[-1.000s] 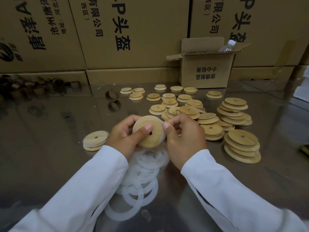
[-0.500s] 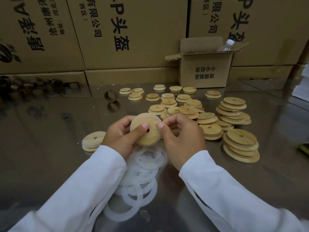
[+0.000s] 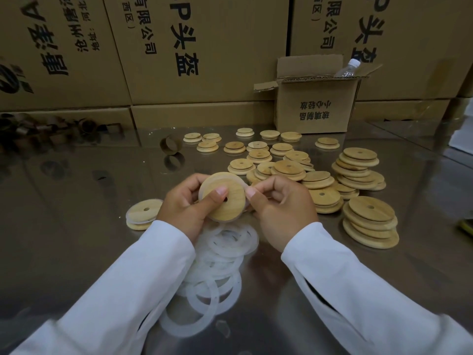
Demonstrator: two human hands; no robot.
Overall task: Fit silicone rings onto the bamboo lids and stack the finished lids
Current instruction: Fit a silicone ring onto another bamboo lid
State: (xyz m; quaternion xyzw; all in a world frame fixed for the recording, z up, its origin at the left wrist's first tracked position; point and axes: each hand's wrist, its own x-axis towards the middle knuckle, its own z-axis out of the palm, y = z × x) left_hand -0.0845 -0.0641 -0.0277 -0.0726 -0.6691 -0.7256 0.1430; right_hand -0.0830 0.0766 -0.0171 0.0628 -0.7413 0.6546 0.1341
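Two ringed lids (image 3: pixel 143 216) lie stacked on the desk (image 3: pixel 76 252). The left hand (image 3: pixel 184 213) grips a bamboo lid (image 3: pixel 226 203) above loose silicone rings (image 3: pixel 225 254); the right hand (image 3: pixel 284 208) pinches its right edge, bare lids (image 3: pixel 368 221) heaped beyond

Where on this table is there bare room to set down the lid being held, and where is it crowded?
Bare table lies left of the small stack, and right of the right sleeve, nearer than the tall stacks. Crowded: loose lids behind the held lid, rings between the left sleeve and the right one.
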